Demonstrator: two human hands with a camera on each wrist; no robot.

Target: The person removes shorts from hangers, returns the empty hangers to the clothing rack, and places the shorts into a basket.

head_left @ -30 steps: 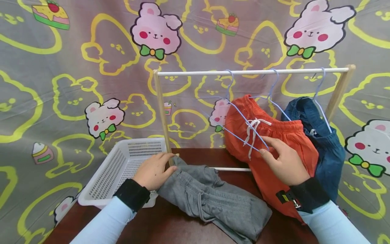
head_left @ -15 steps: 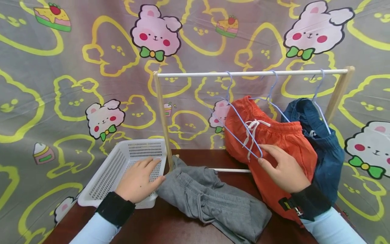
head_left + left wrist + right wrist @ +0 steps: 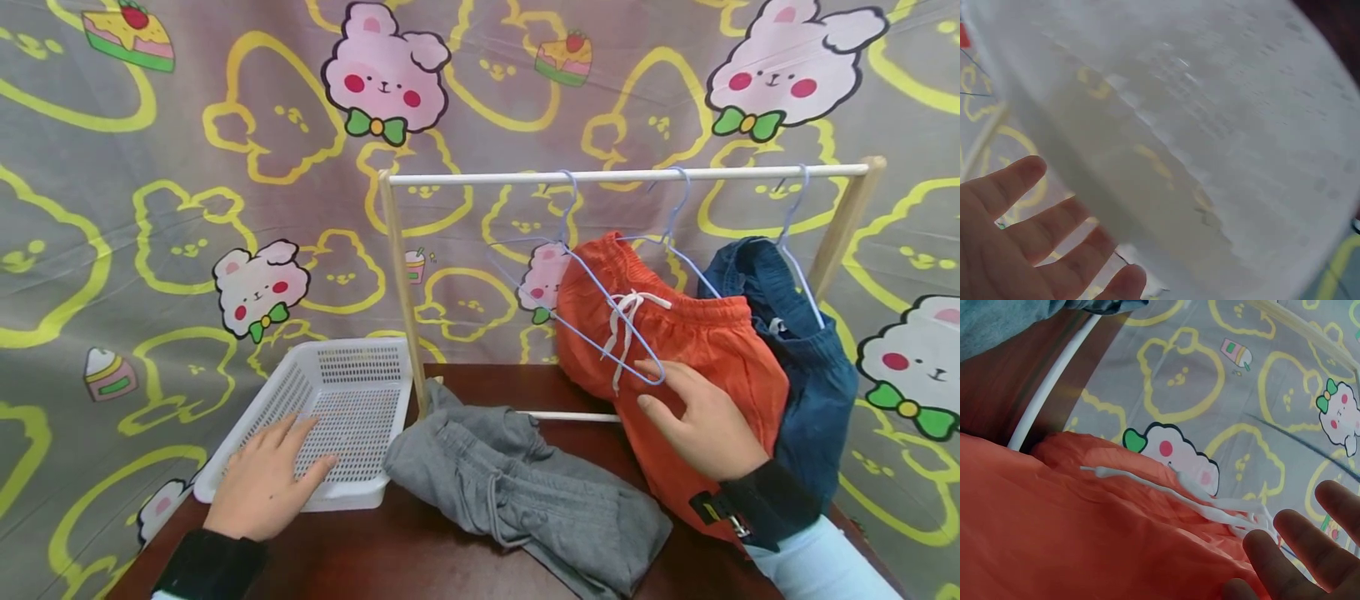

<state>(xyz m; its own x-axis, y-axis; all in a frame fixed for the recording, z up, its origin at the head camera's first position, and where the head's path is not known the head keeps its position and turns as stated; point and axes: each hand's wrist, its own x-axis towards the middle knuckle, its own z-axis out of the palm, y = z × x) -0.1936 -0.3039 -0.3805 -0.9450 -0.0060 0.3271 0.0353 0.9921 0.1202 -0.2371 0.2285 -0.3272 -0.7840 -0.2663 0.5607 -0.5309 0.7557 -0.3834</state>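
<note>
Reaching with fingers straight and thumb parted, a person's right hand (image 3: 701,421) is showing at the lower corner of a periwinkle clothes hanger (image 3: 600,287), which is slanting away toward 10 o'clock; whether skin is touching it cannot be told. The left hand (image 3: 266,479) is spreading its fingers at the near-left corner of a white perforated plastic basket (image 3: 352,433), whose interior is lying toward its 1 o'clock; contact there is also unclear. Between the hands, at the right hand's 8 o'clock, grey drawstring pants (image 3: 525,492) are lying rumpled on a dark red-brown tabletop (image 3: 390,558). At its 12 o'clock, orange drawstring pants (image 3: 690,337) are hanging behind the hanger, while blue elastic-waist pants (image 3: 813,375) are hanging toward 2 o'clock. Higher, toward 11 o'clock, a white rail (image 3: 480,178) is carrying the hanger and both hung garments. Farther out, a cartoon-bunny curtain (image 3: 292,208) is filling the background.
</note>
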